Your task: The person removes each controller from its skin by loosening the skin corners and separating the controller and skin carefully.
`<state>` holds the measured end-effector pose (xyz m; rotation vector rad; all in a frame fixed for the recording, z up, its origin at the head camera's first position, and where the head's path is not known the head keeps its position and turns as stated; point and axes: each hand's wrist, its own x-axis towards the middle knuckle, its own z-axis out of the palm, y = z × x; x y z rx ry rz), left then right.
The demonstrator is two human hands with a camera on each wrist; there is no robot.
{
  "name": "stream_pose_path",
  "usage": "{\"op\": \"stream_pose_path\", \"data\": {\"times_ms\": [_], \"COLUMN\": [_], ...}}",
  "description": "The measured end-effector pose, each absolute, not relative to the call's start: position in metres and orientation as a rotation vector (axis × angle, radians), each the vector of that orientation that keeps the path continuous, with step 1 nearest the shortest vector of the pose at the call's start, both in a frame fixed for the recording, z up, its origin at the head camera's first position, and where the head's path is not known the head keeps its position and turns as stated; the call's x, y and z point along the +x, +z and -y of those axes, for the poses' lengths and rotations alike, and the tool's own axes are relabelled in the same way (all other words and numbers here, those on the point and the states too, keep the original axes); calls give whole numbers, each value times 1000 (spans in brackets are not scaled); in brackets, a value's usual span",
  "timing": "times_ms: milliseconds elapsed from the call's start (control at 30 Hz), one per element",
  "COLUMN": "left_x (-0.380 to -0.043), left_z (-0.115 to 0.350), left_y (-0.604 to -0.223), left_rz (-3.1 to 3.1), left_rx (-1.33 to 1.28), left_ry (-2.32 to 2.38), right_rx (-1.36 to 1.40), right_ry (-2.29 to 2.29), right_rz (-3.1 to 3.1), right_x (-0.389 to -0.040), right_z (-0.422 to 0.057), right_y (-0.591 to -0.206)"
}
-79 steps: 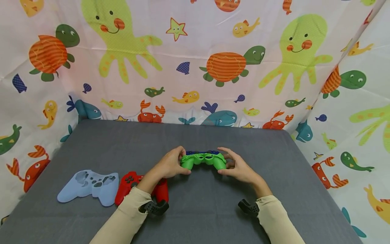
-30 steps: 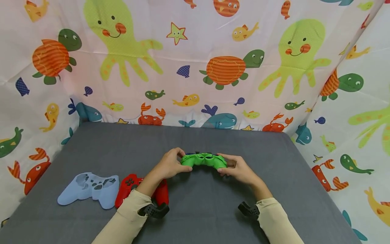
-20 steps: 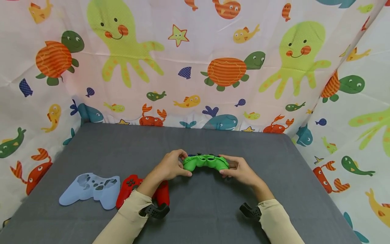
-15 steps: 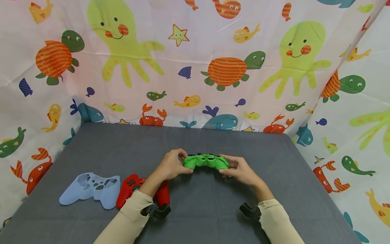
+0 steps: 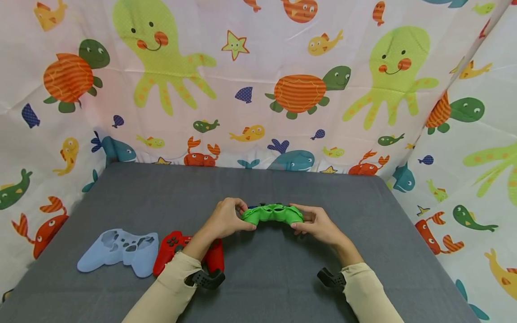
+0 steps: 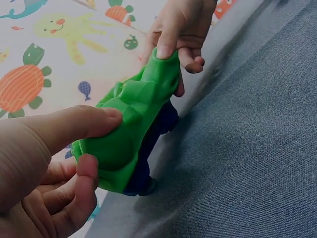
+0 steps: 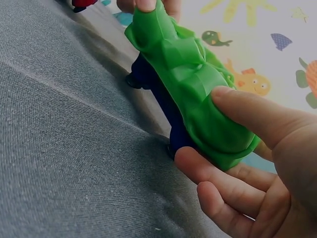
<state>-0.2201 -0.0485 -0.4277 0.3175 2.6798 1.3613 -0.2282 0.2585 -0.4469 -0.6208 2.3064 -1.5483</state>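
Note:
A dark blue game controller (image 6: 157,135) is partly wrapped in a green silicone cover (image 5: 273,214), which looks loose and folded along its middle. My left hand (image 5: 229,219) grips the left end, its thumb on the green cover and its fingers curled behind. At the other end my right hand (image 5: 317,224) pinches the covered grip between thumb and fingers. In the right wrist view the controller's blue side (image 7: 166,106) faces the table, with the thumbsticks pointing down and away. The controller's face is hidden in the head view.
On the grey cloth-covered table (image 5: 274,278) a light blue silicone cover (image 5: 121,252) lies at the left. Beside it is a red controller (image 5: 171,246), partly behind my left forearm. A cartoon-printed curtain (image 5: 258,54) stands behind the table and along both sides.
Since the oldest frame the controller has tilted, so less of its blue body and more of the green cover shows. Both hands keep their hold, nearly still over the last half second.

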Motion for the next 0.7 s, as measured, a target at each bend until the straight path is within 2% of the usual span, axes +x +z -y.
{"op": "stream_pose_path", "data": {"times_ms": [300,700], "left_x": [-218,-210], "left_z": [47,39], "left_y": [-425,-414], "left_rz": [-2614,-2711], "left_rx": [288,283], "left_ry": [1410,1241], "right_rx": [-637,-598], "right_ry": [-1547,-1560], "right_rz": [-2291,-2269], "right_x": [-228,-227], "right_z": [-259,-260], "right_y": [-446,-445]}}
